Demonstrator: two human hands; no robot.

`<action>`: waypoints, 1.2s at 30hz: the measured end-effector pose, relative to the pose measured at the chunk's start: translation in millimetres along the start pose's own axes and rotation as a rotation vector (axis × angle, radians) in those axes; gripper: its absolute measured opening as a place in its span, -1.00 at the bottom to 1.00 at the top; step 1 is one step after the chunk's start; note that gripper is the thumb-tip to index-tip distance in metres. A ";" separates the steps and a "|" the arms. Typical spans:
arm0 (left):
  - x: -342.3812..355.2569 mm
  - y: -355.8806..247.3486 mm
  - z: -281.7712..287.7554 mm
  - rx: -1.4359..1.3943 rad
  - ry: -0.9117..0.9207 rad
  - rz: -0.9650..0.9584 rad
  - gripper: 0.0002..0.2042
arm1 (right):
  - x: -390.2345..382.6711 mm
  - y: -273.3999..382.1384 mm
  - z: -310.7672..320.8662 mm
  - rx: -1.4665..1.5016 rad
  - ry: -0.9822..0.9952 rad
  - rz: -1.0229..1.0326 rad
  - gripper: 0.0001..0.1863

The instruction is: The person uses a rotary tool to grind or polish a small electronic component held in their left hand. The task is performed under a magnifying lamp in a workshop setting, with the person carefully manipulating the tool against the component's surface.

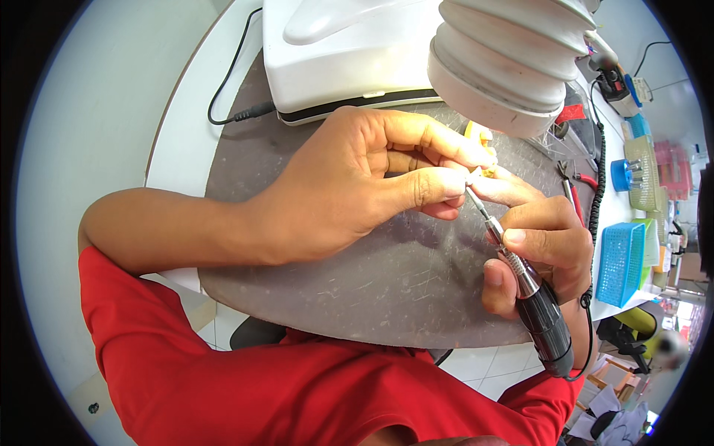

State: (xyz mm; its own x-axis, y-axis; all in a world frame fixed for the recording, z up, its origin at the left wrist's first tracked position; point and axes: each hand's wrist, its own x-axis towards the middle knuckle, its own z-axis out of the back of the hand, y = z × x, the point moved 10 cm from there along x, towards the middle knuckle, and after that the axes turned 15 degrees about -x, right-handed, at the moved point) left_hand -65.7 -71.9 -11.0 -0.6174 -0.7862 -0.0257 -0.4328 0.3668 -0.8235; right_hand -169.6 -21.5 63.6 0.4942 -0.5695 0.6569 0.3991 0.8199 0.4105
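Note:
My left hand (357,175) pinches a small yellowish piece (487,172) between thumb and fingertips, mostly hidden by the fingers, so its kind does not show. In my right hand (554,241) is a black and silver rotary handpiece (539,316), gripped like a pen, its cable trailing from the lower end. The thin metal bit (476,201) points up and left, its tip at or very near the left thumb and the small piece. Fingers of the right hand reach up against the left fingertips. Both hands are above a scratched grey mat (357,297).
A white machine housing (349,67) stands behind my hands, with a black plug cable (253,111) on its left. A ribbed white hose (506,74) hangs close above them. Red-handled pliers (571,193), a coiled black cord (597,178) and a blue basket (621,264) lie to the right.

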 end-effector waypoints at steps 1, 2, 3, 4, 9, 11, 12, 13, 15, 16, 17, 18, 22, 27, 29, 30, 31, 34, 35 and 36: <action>-0.8 0.8 1.2 0.009 -0.009 0.015 -0.76 | -0.5 -1.0 -1.4 0.005 0.002 0.005 -0.65; -1.1 0.7 2.4 0.005 -0.011 0.000 -0.76 | -0.9 -2.0 -2.9 0.010 0.004 0.011 -0.65; -0.6 0.1 1.5 -0.002 -0.002 -0.017 -0.76 | -0.1 -0.9 -2.1 0.001 0.008 0.014 -0.65; -0.3 -1.3 0.2 -0.010 0.008 -0.033 -0.76 | -0.8 -0.3 -1.8 -0.001 0.021 0.010 -0.66; 0.8 2.0 -1.1 -0.061 0.010 0.032 -0.76 | -5.2 -1.9 -1.7 -0.045 0.064 0.007 -0.69; 1.1 2.9 -1.2 -0.079 0.012 0.036 -0.76 | -3.4 -4.1 -1.7 -0.085 0.064 0.016 -0.70; 1.1 2.8 -1.8 -0.088 0.013 0.040 -0.75 | -3.4 -5.2 -1.9 -0.093 0.068 0.013 -0.70; 1.0 3.1 -2.2 -0.098 0.014 0.045 -0.75 | -3.4 -6.4 -2.2 -0.101 0.072 0.010 -0.70; 1.3 4.5 -1.6 -0.095 0.023 0.046 -0.75 | -4.2 -8.3 -2.9 -0.081 0.054 0.013 -0.69; 1.1 5.2 -1.2 -0.093 0.027 0.046 -0.75 | -4.2 -9.1 -3.4 -0.076 0.054 0.015 -0.69; 0.5 5.6 -1.5 -0.081 0.025 0.050 -0.75 | -4.3 -9.6 -3.8 -0.070 0.053 0.017 -0.69; -0.1 4.8 -2.7 -0.069 0.025 0.054 -0.75 | -4.3 -10.5 -3.9 -0.066 0.056 0.012 -0.70; 0.8 4.8 -1.2 -0.060 0.025 0.049 -0.75 | -4.2 -11.2 -3.9 -0.041 0.083 0.013 -0.71; 1.6 4.6 -0.8 -0.047 0.015 0.046 -0.76 | -5.0 -13.3 -4.3 -0.004 0.067 0.039 -0.72; 1.6 3.9 -1.6 -0.039 0.016 0.043 -0.76 | -5.0 -15.4 -2.6 -0.007 0.039 0.005 -0.72; 1.2 3.1 -1.7 -0.034 0.013 0.038 -0.77 | -4.9 -14.6 -3.9 0.001 0.054 0.022 -0.72; 1.0 2.5 -1.6 -0.029 0.010 0.034 -0.77 | -4.7 -13.7 -4.4 0.009 0.068 0.038 -0.72; 1.2 4.4 -0.8 -0.046 0.018 0.044 -0.77 | -4.2 -13.6 -4.7 -0.020 0.075 0.019 -0.72; 1.1 3.6 -1.7 -0.045 0.020 0.035 -0.77 | -4.1 -13.0 -4.4 -0.022 0.072 0.020 -0.72; 0.4 3.3 -1.4 -0.041 0.018 0.025 -0.77 | -4.1 -13.2 -5.3 -0.019 0.069 0.022 -0.72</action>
State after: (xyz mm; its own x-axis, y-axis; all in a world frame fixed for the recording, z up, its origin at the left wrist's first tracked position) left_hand -68.2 -70.3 -12.9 -0.6397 -0.7678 -0.0353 -0.4440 0.4066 -0.7985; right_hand -172.8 -30.3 52.1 0.5548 -0.5547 0.6201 0.4018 0.8313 0.3840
